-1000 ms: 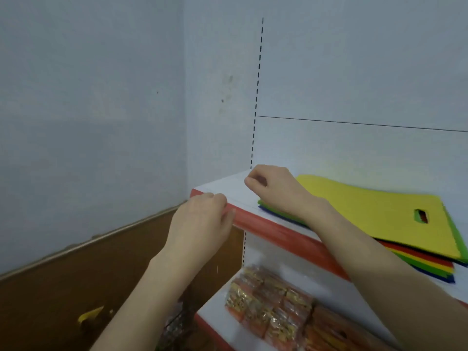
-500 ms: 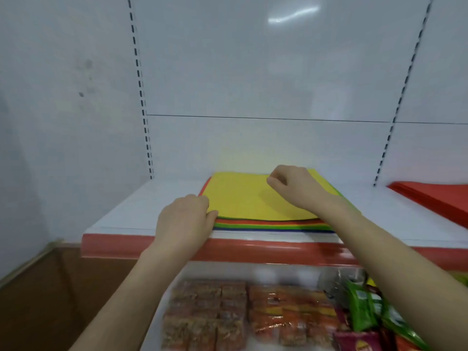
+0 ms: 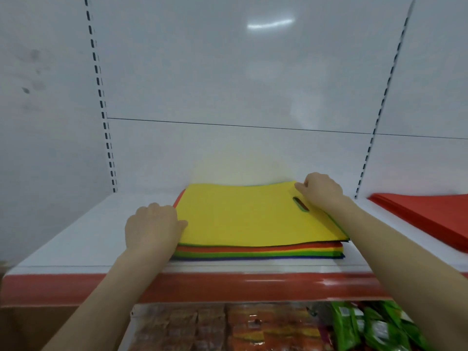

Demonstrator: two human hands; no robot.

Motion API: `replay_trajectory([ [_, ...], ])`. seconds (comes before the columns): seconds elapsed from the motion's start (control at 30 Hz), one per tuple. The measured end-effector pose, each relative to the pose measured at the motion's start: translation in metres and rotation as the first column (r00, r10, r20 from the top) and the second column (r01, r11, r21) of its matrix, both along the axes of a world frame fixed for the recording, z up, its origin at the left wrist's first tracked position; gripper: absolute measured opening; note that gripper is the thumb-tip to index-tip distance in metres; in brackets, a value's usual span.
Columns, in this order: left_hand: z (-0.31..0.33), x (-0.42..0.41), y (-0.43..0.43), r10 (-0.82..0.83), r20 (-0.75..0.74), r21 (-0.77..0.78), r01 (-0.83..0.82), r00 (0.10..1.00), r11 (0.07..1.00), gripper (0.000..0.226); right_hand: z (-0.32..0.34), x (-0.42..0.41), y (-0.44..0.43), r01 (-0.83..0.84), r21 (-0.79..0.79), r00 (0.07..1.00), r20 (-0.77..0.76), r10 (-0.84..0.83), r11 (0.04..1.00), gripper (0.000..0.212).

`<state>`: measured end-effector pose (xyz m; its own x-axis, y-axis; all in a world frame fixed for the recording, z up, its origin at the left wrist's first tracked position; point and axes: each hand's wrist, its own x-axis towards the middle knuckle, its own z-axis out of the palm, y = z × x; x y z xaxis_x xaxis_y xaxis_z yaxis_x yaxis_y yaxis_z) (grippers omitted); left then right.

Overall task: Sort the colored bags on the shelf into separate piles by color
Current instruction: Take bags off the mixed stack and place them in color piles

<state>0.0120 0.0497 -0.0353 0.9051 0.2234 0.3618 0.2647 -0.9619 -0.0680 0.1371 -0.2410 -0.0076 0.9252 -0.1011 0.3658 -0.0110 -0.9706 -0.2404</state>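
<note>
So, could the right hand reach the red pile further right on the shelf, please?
Probably yes: the right hand sits at the yellow bag's far corner, and only bare shelf lies between it and the red pile.

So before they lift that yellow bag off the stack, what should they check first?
1. The yellow bag lies topmost on the stack: ok.
2. The right hand pinches its far right corner: ok.
3. The left hand, at the stack's left edge, holds only the top bag: cannot tell.
4. Room on the shelf left of the stack for a new pile: ok.
5. The red pile lies apart from the stack: ok.
</note>
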Motion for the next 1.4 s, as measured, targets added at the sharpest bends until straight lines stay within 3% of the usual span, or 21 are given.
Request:
replay_trajectory([
  [0.3,-0.002,0.009,-0.002,0.042,-0.077,-0.061,-0.047,0.996,0.997,0.043,-0.008,0.014,-0.005,0.043,0.002,0.993,-0.109,-0.043,0.999,0.043],
  [0.37,-0.003,0.010,-0.001,0.043,-0.085,-0.085,-0.051,0.995,0.995,0.042,-0.007,0.014,-0.004,0.047,-0.035,0.996,-0.075,-0.049,0.998,0.036],
  [0.47,-0.002,0.009,-0.001,0.046,-0.071,-0.133,-0.055,0.996,0.990,0.035,-0.007,0.017,0.000,0.010,-0.078,0.999,0.045,-0.006,0.997,0.010],
  [0.67,-0.001,-0.003,-0.003,0.063,0.087,-0.111,-0.053,0.994,0.992,0.027,-0.002,0.013,0.004,-0.058,-0.003,0.988,0.145,0.057,0.998,0.026],
  [0.97,-0.007,-0.023,0.009,0.061,0.294,-0.289,0.028,0.954,0.957,0.024,0.010,-0.011,0.007,-0.193,0.233,0.960,0.248,0.134,0.953,0.027],
  [1.2,0.003,-0.047,0.012,-0.035,0.456,-0.325,0.203,0.889,0.924,0.024,0.014,-0.049,-0.002,-0.182,0.320,0.933,0.354,0.060,0.930,0.026],
  [1.4,0.005,-0.065,-0.014,-0.164,0.489,-0.375,0.376,0.857,0.847,0.023,0.004,-0.101,-0.038,-0.056,0.365,0.922,0.377,-0.092,0.929,0.028],
])
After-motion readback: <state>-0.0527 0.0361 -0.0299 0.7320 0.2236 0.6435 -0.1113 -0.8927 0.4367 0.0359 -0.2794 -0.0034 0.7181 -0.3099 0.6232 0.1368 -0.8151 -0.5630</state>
